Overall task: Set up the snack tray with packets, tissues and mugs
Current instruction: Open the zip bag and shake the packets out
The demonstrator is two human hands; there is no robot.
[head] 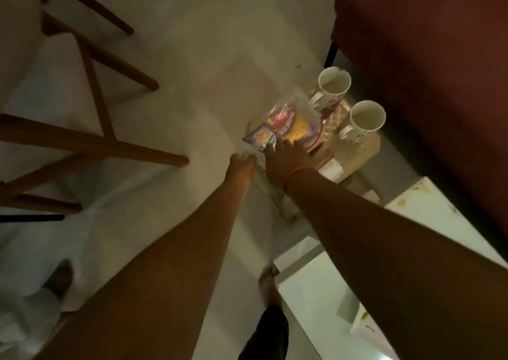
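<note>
A wooden tray (pixel 365 150) sits low, ahead and to the right. Two white mugs with a red pattern stand upright on it, one at the far end (pixel 334 84) and one to its right (pixel 367 120). Colourful snack packets (pixel 283 124) in clear plastic lie on the tray's left side. My right hand (pixel 286 159), with a red thread on its wrist, lies flat on the near end of the packets with fingers stretched out. My left hand (pixel 242 167) is at the packets' near-left edge; blur hides its fingers. I see no tissues.
Wooden chair legs (pixel 110 142) spread across the left over a pale floor. A dark red sofa (pixel 428 65) fills the upper right. A white surface (pixel 412 238) lies at the lower right. My bare feet (pixel 268 280) are below.
</note>
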